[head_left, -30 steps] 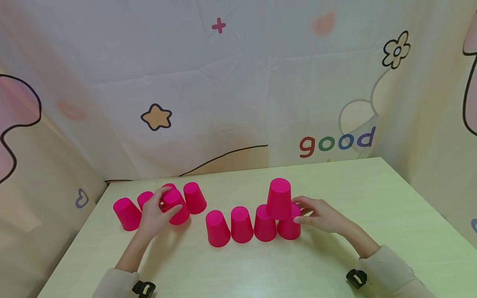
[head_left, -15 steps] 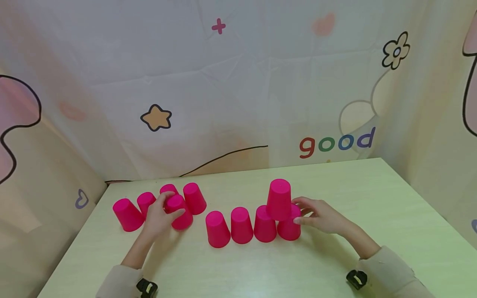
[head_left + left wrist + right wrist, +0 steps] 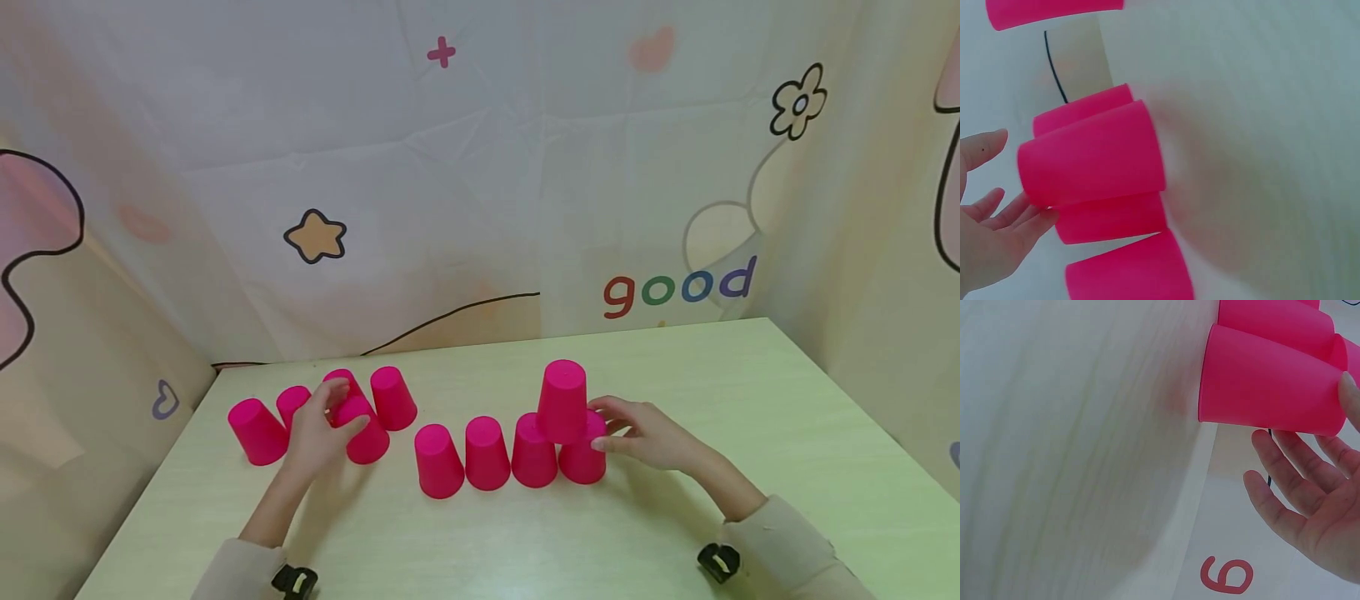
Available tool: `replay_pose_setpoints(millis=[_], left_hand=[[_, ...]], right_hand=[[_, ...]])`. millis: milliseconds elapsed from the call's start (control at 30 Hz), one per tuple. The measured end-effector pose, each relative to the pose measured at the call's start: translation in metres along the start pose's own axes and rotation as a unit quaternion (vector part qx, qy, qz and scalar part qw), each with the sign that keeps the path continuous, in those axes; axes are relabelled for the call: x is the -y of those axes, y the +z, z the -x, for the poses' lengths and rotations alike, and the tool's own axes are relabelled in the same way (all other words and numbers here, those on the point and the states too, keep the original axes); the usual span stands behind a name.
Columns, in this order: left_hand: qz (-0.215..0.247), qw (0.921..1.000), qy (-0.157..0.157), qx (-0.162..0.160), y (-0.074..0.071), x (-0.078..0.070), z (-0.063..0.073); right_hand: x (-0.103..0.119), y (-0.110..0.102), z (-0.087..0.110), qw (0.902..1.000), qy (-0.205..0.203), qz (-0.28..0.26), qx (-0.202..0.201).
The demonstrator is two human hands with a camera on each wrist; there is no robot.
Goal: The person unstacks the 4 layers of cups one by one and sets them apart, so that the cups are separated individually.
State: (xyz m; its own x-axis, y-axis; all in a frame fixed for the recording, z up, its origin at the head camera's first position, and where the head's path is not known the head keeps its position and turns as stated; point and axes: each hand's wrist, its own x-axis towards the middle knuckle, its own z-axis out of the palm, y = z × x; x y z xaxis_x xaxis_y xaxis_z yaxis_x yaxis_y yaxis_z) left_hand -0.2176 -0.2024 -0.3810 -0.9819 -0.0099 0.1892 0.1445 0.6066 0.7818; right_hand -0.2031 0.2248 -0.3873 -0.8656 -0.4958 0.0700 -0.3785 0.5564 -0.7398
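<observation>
Several pink cups stand upside down on the table. In the head view my left hand [image 3: 318, 429] is at the left group, thumb and fingers spread about the front cup [image 3: 367, 437]. The left wrist view shows the thumb [image 3: 985, 150] apart from that cup, while lower fingers reach its edge. My right hand [image 3: 648, 433] loosely holds the rightmost cup [image 3: 581, 462] of the front row, thumb on its near side and fingers partly hidden behind it. One upper cup [image 3: 562, 400] sits across the tops of the row's two right cups.
Behind the left hand stand more pink cups, including a far left one [image 3: 257, 433] and a back right one [image 3: 393, 398]. The row continues leftward with further cups [image 3: 438, 462]. A printed curtain [image 3: 480, 183] hangs behind the pale table [image 3: 487, 550].
The front cup of the left group has shifted slightly right and nearer, and my left thumb has drawn slightly back. My right hand and the front row have stayed still.
</observation>
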Motion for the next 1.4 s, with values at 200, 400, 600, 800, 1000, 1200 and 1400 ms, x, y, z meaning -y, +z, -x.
replay_pose_setpoints(millis=[200,400,600,800,1000,1200,1400], left_hand=[[-0.006,0.9989,0.047,-0.005,-0.003,-0.014,0.003],[-0.015,0.9975,0.069,-0.006,-0.001,-0.025,0.006],[-0.016,0.9962,0.086,0.001,0.001,-0.042,0.011],[0.006,0.9928,0.119,0.013,0.005,-0.058,0.017],[0.036,0.9888,0.141,0.033,0.014,-0.07,0.021],[0.062,0.9831,0.167,0.044,0.027,-0.082,0.021],[0.095,0.9759,0.187,0.06,0.042,-0.094,0.021]], right_hand=[[-0.002,0.0,0.0,1.0,-0.001,-0.002,-0.001],[-0.003,0.0,0.001,1.0,0.004,-0.002,-0.001],[-0.003,0.0,0.001,1.0,0.002,0.0,-0.001],[-0.003,0.001,0.001,1.0,0.003,-0.002,-0.001],[-0.003,0.002,0.0,1.0,0.002,-0.001,-0.001],[-0.003,0.001,0.0,1.0,0.002,0.001,-0.004],[-0.004,0.001,0.0,1.0,-0.008,-0.001,-0.001]])
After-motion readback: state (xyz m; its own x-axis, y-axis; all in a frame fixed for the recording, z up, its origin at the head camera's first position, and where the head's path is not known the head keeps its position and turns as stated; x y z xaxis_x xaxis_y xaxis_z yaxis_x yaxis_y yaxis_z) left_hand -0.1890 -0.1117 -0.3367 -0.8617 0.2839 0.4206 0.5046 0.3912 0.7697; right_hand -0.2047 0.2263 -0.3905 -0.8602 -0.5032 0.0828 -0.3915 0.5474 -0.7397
